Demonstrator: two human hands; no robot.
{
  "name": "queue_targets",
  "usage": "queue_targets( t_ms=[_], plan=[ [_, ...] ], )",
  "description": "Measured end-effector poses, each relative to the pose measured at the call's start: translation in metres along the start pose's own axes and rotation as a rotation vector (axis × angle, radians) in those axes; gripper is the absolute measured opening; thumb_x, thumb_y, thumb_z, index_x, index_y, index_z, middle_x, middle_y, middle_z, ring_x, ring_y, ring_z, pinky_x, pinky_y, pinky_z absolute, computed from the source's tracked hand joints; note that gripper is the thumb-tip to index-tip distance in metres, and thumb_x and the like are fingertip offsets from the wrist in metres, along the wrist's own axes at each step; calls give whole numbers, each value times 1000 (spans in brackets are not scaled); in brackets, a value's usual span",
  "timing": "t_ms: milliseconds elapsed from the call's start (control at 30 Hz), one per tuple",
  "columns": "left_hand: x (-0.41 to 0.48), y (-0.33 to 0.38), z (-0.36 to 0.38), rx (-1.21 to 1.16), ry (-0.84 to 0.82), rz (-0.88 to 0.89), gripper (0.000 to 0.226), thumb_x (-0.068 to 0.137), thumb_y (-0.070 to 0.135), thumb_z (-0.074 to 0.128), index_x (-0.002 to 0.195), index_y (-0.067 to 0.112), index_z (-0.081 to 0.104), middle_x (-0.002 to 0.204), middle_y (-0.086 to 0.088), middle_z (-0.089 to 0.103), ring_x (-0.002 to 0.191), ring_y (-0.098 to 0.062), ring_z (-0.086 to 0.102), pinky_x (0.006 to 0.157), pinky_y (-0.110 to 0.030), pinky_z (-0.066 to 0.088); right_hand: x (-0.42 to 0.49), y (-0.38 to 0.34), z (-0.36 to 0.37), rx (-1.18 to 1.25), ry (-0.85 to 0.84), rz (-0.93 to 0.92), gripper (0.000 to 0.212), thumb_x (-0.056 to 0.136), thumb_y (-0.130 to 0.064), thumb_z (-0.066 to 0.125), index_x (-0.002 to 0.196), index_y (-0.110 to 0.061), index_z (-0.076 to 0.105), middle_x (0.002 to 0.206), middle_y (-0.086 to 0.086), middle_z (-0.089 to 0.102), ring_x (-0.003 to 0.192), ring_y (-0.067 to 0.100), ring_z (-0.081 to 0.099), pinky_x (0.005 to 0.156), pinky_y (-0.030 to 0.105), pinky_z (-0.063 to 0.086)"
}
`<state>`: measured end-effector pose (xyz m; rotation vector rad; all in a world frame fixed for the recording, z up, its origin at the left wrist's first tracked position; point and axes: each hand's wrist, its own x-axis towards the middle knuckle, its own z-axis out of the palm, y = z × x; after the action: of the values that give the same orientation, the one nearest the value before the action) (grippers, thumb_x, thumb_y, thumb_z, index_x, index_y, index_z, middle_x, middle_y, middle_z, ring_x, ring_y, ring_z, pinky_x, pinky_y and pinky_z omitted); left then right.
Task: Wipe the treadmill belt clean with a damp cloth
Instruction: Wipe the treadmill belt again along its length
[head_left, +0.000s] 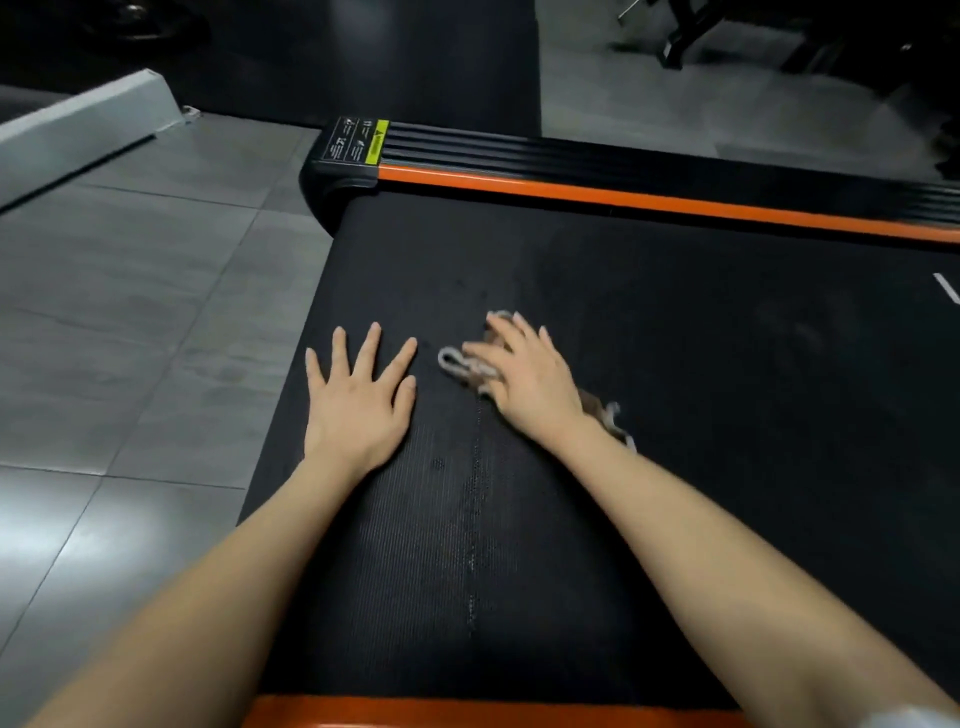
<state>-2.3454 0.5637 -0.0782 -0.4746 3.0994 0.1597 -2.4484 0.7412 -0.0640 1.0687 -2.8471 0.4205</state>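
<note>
Right grip (524, 379) lay palm down on cloth (460, 364), fingers nearly straight, pressing it flat onto treadmill belt (701, 389). Cloth sat crumpled beneath palm; pale edge stuck out beside thumb side of grip, more past fingertips, another scrap beside wrist. Left grip (358, 400) rested just beside, flat on bare belt, fingers spread, holding nothing, not touching cloth. Orange side rail (623, 196) ran beyond my grips; grey floor tiles (156, 312) lay at left.
</note>
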Motion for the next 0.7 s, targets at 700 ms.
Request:
queue_targets(
  t_ms=[700],
  plan=[
    [-3, 0, 4, -23, 67, 5, 61, 90, 53, -1, 147, 44, 18, 158, -1, 17, 145, -33, 5, 115, -55, 3, 21, -10, -24, -59, 17, 66, 46, 90, -50, 49, 133, -36, 50, 154, 4, 25, 138, 35, 25, 111, 52, 23]
  ],
)
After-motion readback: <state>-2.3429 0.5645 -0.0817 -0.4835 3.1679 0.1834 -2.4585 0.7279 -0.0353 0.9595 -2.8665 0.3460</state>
